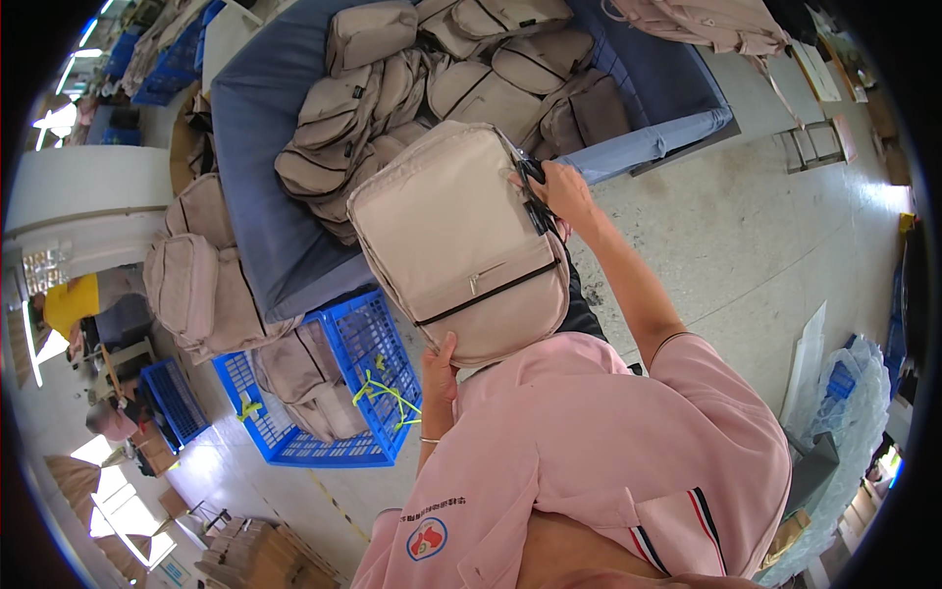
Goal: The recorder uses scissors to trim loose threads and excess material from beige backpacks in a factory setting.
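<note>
Leftmost, loose bags (184, 287) in beige lay heaped beside the bin (280, 211), whose sides were covered in blue-grey cloth. Next to them, the blue crate (381, 346) held more beige bags, and a yellow-green cord (388, 395) was tied to its right side. My left hand (439, 375) was closed on the bag's lower left edge, thumb on the front and fingers hidden behind. The bag (437, 226), beige with a black band across its lower front, stood tilted between my hands, near my body and in front of the bin. Above it in the view, piled bags (486, 90) of similar colour filled much of the bin. My right hand (567, 193) was closed on the bag at the black strap (533, 182) along its right edge. Rightmost, clear plastic (863, 378) stood crumpled on the floor (706, 255).
</note>
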Available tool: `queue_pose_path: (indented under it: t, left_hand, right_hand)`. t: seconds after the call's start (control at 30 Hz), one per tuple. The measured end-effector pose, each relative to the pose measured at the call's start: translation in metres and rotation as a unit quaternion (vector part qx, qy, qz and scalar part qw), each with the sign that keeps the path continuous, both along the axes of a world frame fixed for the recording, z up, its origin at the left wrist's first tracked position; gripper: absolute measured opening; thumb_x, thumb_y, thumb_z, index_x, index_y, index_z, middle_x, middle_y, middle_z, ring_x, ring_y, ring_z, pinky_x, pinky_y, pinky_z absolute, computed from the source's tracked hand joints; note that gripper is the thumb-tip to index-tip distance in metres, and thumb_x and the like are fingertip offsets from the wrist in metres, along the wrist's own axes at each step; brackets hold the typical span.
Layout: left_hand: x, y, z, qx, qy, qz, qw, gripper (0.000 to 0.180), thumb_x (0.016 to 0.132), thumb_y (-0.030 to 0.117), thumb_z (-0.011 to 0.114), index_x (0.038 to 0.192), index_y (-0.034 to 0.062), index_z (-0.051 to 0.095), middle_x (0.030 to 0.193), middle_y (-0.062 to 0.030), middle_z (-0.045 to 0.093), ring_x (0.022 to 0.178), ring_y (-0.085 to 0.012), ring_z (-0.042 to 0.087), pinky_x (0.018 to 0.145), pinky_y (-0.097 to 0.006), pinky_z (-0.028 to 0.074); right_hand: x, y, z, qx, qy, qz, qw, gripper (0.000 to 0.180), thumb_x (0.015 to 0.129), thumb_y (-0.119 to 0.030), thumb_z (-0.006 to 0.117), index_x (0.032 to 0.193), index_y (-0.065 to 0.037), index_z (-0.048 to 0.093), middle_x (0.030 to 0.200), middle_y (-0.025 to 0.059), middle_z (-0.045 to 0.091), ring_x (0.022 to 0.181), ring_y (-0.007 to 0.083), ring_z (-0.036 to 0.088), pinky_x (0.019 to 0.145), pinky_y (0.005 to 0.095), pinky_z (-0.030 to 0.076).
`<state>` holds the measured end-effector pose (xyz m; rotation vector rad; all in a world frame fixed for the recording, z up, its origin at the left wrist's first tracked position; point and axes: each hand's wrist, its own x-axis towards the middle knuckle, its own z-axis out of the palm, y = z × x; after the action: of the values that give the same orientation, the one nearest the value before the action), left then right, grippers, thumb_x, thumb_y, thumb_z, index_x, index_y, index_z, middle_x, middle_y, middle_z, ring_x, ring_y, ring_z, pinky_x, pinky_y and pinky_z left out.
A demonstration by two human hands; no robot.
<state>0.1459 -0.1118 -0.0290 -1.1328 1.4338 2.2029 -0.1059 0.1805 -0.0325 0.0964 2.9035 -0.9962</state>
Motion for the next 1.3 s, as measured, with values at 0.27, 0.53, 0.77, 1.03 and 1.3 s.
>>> queue_pose_path:
  t: [0.27,0.53,0.77,1.03,1.3]
  left_hand:
    - [0.027,0.0,-0.002,0.017,0.048,0.085,0.995,0.038,0.093,0.018,0.07,0.126,0.0062,0.058,0.126,-0.0064,0.063,0.116,-0.0192,0.06,0.099,-0.038,0.047]
    - [0.029,-0.034,0.004,-0.276,0.106,0.076,0.952,0.007,0.095,0.013,0.064,0.095,0.0068,0.062,0.087,0.0037,0.057,0.082,-0.0074,0.05,0.073,-0.025,0.041]
    - [-0.072,-0.116,0.078,-0.535,0.193,0.115,0.815,0.025,0.097,0.017,0.06,0.108,-0.005,0.063,0.091,-0.0087,0.064,0.086,-0.0168,0.054,0.081,-0.032,0.045]
    - [-0.263,-0.079,0.1,-0.685,0.387,-0.089,0.61,0.019,0.091,0.019,0.062,0.104,0.0071,0.07,0.1,-0.0076,0.066,0.095,-0.03,0.058,0.087,-0.04,0.044]
    - [-0.341,-0.033,0.055,-0.589,0.449,-0.244,0.627,0.015,0.091,0.018,0.061,0.101,0.0122,0.072,0.099,-0.0029,0.066,0.101,-0.0234,0.058,0.096,-0.038,0.035]
  right_hand:
    - [-0.058,-0.034,0.032,-0.074,0.111,-0.053,0.99,0.044,0.082,-0.041,0.074,0.083,-0.002,0.055,0.076,0.0218,0.064,0.078,0.0454,0.063,0.068,0.0509,0.049]
    - [-0.095,-0.051,0.024,-0.139,0.076,0.077,0.984,0.033,0.075,-0.02,0.078,0.092,0.0,0.058,0.08,0.0187,0.063,0.077,0.0364,0.063,0.069,0.0415,0.048]
    - [0.051,-0.005,0.036,-0.47,-0.01,-0.103,0.877,0.024,0.076,-0.004,0.079,0.086,-0.006,0.057,0.074,-0.0008,0.06,0.067,0.0099,0.058,0.061,0.0252,0.047]
    - [0.161,0.03,0.016,-0.445,-0.097,-0.146,0.878,0.02,0.085,-0.005,0.073,0.09,-0.003,0.054,0.082,0.0082,0.065,0.074,0.0173,0.064,0.069,0.0311,0.053]
    - [0.019,0.034,0.058,-0.179,0.074,-0.041,0.98,0.024,0.08,-0.007,0.071,0.091,-0.003,0.05,0.079,0.0177,0.06,0.069,0.0358,0.056,0.066,0.0374,0.049]
